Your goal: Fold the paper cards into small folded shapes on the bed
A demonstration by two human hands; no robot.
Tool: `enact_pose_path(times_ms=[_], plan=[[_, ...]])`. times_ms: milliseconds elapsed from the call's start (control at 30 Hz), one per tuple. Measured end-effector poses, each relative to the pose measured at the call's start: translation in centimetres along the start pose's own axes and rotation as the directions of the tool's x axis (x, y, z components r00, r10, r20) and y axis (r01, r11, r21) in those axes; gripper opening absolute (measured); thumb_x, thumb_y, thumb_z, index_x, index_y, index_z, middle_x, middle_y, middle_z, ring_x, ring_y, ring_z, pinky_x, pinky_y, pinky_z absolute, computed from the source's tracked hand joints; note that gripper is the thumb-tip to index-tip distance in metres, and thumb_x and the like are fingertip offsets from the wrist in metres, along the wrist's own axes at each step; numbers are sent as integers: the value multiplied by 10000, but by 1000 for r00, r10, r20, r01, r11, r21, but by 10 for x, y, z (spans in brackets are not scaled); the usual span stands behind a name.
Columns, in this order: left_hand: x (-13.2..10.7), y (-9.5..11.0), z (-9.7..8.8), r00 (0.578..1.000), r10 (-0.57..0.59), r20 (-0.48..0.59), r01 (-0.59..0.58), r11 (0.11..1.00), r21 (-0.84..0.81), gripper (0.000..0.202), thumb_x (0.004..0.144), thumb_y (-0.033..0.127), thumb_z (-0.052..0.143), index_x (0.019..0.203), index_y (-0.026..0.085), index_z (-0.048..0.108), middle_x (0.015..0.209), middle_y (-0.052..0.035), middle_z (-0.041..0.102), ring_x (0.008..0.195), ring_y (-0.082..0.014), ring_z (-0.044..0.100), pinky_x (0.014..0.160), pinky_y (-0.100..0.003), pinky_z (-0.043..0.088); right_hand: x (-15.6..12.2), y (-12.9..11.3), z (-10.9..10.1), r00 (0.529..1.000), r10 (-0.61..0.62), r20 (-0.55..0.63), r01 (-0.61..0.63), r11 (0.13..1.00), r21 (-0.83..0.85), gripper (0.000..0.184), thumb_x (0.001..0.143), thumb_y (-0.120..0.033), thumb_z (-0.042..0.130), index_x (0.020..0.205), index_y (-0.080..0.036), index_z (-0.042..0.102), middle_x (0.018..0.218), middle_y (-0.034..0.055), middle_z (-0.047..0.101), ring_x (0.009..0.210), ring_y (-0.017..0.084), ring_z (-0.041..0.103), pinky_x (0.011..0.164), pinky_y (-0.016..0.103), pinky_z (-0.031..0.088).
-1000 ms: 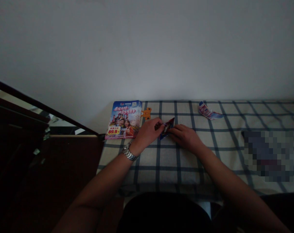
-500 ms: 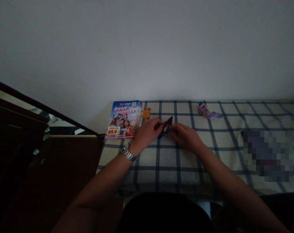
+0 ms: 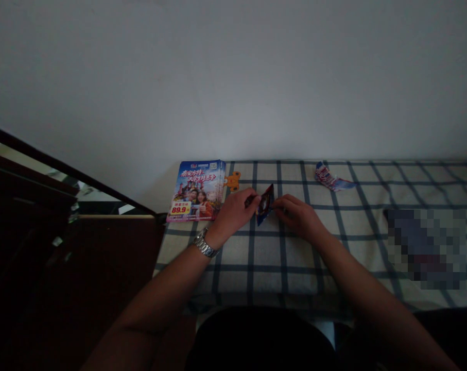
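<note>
A small piece of folded paper (image 3: pixel 264 205), dark blue and reddish brown with a pale spot, stands tilted above the checked cloth. My left hand (image 3: pixel 239 207), with a metal watch on its wrist, pinches its left side between thumb and fingers. From the other side my right hand (image 3: pixel 295 212) has its fingertips closed at the paper's right edge. Left of both hands lies a stack of printed flyers (image 3: pixel 196 190). Beside that stack, just beyond my left hand, is an orange bear-shaped figure (image 3: pixel 232 181).
A crumpled, folded strip of printed paper (image 3: pixel 331 178) lies at the back right on the checked cloth (image 3: pixel 233 268). A blurred-out dark object (image 3: pixel 422 250) is on the right. The wall (image 3: pixel 256 82) rises behind, and a dark rail (image 3: pixel 71 175) slants along the left.
The folded paper has turned more upright and shows more of its face. My right fingers have shifted slightly at its edge; my left hand has barely moved.
</note>
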State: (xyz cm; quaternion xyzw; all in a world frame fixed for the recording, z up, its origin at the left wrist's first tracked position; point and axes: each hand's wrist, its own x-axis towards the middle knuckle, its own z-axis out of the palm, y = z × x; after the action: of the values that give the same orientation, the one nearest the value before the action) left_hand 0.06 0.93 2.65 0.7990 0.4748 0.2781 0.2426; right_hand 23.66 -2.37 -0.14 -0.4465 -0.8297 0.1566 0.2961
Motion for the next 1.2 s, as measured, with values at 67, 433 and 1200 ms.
enact_pose_path(times_ms=[67, 433, 1200], plan=[[0, 0, 0, 1000, -3, 3, 3, 1000, -4, 208, 1042, 328, 548, 939, 203, 678, 782, 2, 685, 726, -160, 636, 683, -290, 429, 0, 2, 0, 1000, -1, -3, 1, 1000, 12, 164, 1017, -191, 557, 1122, -276, 651, 1102, 52, 694, 957, 208, 697, 812, 324, 545], [-2, -5, 3, 1000, 18, -15, -20, 995, -97, 165, 1044, 347, 551, 1115, 220, 629, 991, -26, 739, 894, -181, 702, 797, -310, 535, 1, 4, -2, 997, 52, -54, -51, 998, 22, 136, 986, -182, 596, 1065, -262, 673, 1017, 43, 694, 894, 204, 678, 765, 311, 520], [-1, -12, 7, 994, 113, 14, -111, 989, -93, 148, 1020, 247, 618, 1163, 223, 643, 1147, -45, 658, 1034, -186, 663, 921, -336, 562, 6, 3, -13, 935, 220, -279, -203, 975, 89, 210, 955, -256, 643, 1158, -246, 699, 1039, 74, 637, 850, 221, 635, 748, 378, 566]])
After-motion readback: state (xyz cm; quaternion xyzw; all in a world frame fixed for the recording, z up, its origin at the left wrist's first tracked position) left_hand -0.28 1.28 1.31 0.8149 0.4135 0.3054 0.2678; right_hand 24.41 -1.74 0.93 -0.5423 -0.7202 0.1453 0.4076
